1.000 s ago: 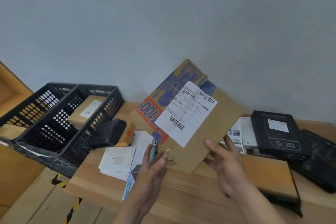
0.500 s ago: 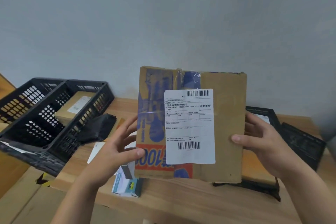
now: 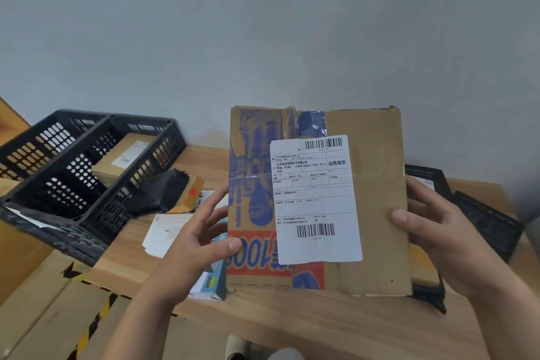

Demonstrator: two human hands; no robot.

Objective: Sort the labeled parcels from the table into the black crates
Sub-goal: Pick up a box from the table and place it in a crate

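1. Head view: a flat brown cardboard parcel (image 3: 374, 184) is held upright above the wooden table (image 3: 292, 321), its face turned to the camera.
2. Blue print runs down its left part, an orange band with "100" upside down crosses the bottom, and clear tape wraps the top.
3. Its white shipping label (image 3: 317, 199) carries two barcodes, Chinese text, "业务类型" and the digits "13800138000 0755 2714".
4. The left hand (image 3: 198, 242) grips the parcel's left edge, thumb on the orange band; the right hand (image 3: 438, 231) grips the right edge, thumb on the front.
5. Two black crates (image 3: 87, 172) stand at the left; the nearer one holds a labeled brown box (image 3: 122, 158).
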